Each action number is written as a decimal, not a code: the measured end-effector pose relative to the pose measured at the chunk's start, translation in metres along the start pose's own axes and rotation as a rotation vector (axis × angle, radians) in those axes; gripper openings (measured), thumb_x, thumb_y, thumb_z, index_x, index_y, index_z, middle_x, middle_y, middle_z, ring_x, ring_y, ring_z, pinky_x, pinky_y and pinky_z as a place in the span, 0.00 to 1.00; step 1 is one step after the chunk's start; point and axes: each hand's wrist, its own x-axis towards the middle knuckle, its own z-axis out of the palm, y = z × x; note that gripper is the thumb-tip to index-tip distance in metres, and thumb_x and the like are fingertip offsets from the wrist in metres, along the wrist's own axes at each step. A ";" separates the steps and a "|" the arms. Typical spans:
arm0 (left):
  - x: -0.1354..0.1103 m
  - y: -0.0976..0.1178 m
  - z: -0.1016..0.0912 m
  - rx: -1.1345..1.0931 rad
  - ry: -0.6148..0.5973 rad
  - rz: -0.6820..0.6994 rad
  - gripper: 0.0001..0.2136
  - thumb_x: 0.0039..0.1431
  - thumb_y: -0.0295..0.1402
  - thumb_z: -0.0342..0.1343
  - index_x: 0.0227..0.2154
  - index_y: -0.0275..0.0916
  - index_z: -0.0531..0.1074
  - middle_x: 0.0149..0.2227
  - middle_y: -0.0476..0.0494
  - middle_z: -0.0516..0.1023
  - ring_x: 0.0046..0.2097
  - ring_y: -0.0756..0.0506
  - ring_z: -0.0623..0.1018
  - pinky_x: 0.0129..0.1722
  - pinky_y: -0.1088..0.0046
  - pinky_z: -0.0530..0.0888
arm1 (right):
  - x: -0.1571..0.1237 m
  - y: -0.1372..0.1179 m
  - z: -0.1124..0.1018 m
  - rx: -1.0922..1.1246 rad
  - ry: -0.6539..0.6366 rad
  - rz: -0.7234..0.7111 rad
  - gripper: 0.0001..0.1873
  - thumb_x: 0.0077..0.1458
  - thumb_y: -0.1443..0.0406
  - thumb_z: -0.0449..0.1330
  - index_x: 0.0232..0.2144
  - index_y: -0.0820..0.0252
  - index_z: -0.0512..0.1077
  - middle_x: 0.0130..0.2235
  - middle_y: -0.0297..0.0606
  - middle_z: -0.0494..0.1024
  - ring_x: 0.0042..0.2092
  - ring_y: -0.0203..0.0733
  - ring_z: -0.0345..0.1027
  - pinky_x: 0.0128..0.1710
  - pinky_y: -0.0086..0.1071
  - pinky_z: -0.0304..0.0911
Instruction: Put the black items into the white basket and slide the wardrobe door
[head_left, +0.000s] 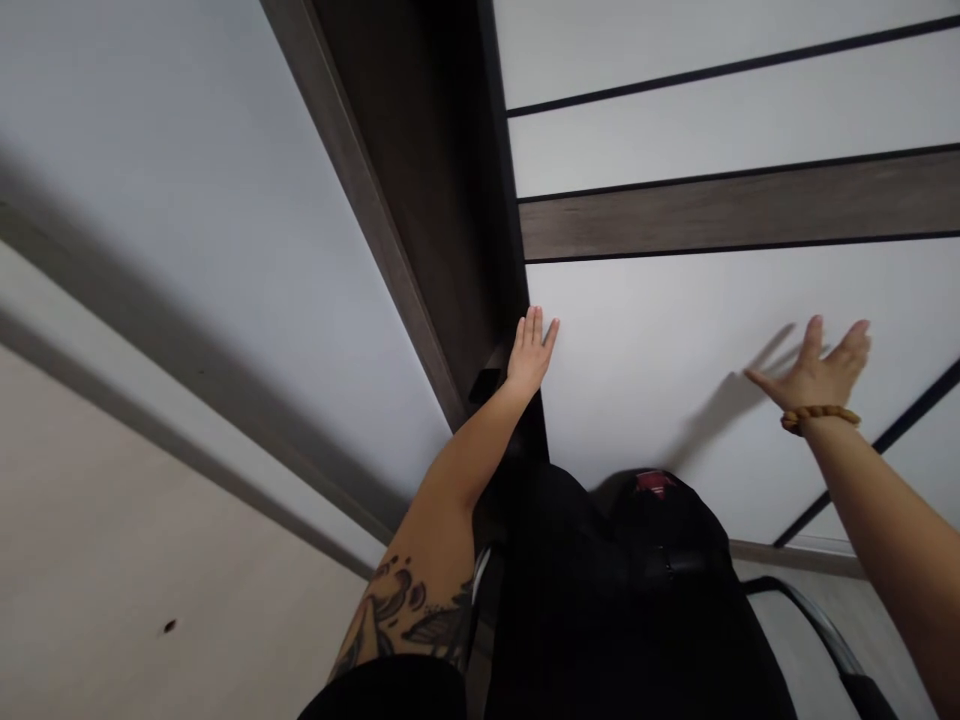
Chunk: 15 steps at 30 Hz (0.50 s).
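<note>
My left hand lies flat with its fingers together against the left edge of a white sliding wardrobe door, right beside the dark gap of the open wardrobe. My right hand is open with fingers spread, hovering at or just touching the same white panel further right; it casts a shadow on the door. A beaded bracelet sits on that wrist. Neither hand holds anything.
A black bag or suitcase with a red tag stands below my arms in front of the door. A chrome-framed chair arm is at the lower right. A second white door and pale wall fill the left.
</note>
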 end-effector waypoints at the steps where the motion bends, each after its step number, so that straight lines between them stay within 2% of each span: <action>1: 0.000 0.000 0.001 0.014 -0.009 -0.018 0.49 0.64 0.26 0.61 0.77 0.35 0.33 0.77 0.23 0.38 0.77 0.32 0.36 0.77 0.43 0.44 | -0.001 0.005 0.000 -0.013 -0.001 -0.005 0.67 0.53 0.45 0.69 0.77 0.60 0.33 0.75 0.67 0.16 0.77 0.69 0.12 0.71 0.63 0.29; 5: 0.001 -0.003 0.005 0.071 -0.051 -0.076 0.46 0.61 0.26 0.63 0.77 0.30 0.43 0.77 0.19 0.39 0.77 0.28 0.35 0.76 0.42 0.43 | -0.008 0.014 0.003 -0.065 0.006 -0.090 0.61 0.59 0.43 0.63 0.77 0.61 0.34 0.75 0.67 0.20 0.77 0.70 0.18 0.70 0.62 0.35; 8: 0.003 -0.006 0.008 0.074 -0.072 -0.111 0.49 0.59 0.30 0.67 0.76 0.27 0.44 0.77 0.18 0.36 0.77 0.28 0.32 0.76 0.40 0.40 | -0.010 0.012 0.003 -0.061 -0.063 -0.098 0.62 0.58 0.42 0.64 0.77 0.60 0.35 0.76 0.70 0.23 0.77 0.74 0.24 0.68 0.64 0.40; 11: 0.004 -0.007 0.011 0.092 -0.092 -0.161 0.55 0.56 0.38 0.71 0.77 0.28 0.42 0.77 0.20 0.33 0.77 0.28 0.30 0.75 0.38 0.38 | -0.011 0.007 0.004 -0.032 -0.082 -0.112 0.61 0.58 0.42 0.65 0.77 0.60 0.37 0.76 0.72 0.26 0.76 0.78 0.27 0.66 0.67 0.43; 15: 0.006 -0.002 0.013 0.121 -0.122 -0.258 0.60 0.55 0.52 0.69 0.77 0.26 0.38 0.77 0.21 0.30 0.77 0.27 0.28 0.74 0.39 0.34 | -0.013 0.006 0.010 -0.011 -0.071 -0.151 0.59 0.59 0.39 0.61 0.77 0.59 0.39 0.76 0.70 0.26 0.75 0.80 0.28 0.63 0.71 0.46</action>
